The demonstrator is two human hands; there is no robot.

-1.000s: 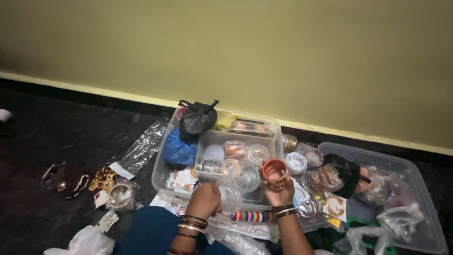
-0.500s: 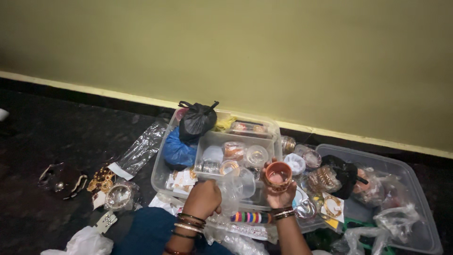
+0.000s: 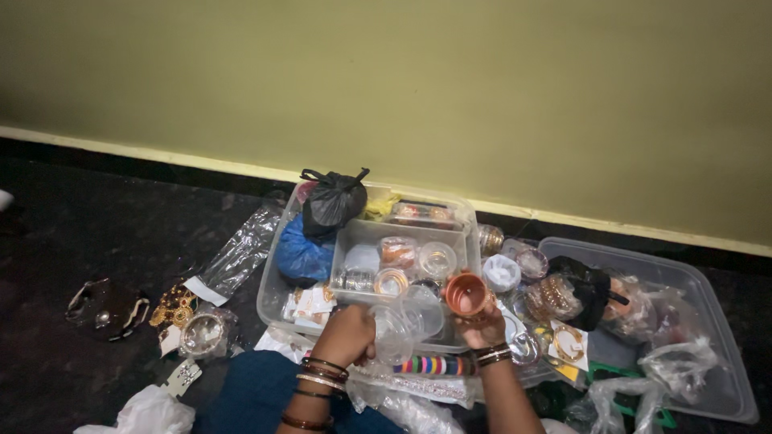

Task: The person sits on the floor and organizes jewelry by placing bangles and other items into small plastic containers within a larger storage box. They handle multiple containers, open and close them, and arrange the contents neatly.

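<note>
While left hand grips a clear cup mouth-up, right hand pinches the orange bangle stack above it, prob w/ bin close for easy reach.

I see a black knotted bag at the far left of a clear storage bin, a blue bag beneath it. A dark pouch lies on the floor at left, another clear bin at right.

Right hand holds orange bangle stack over clear tub; left hand grips clear plastic container; black bag at 12 o'clock.
</note>
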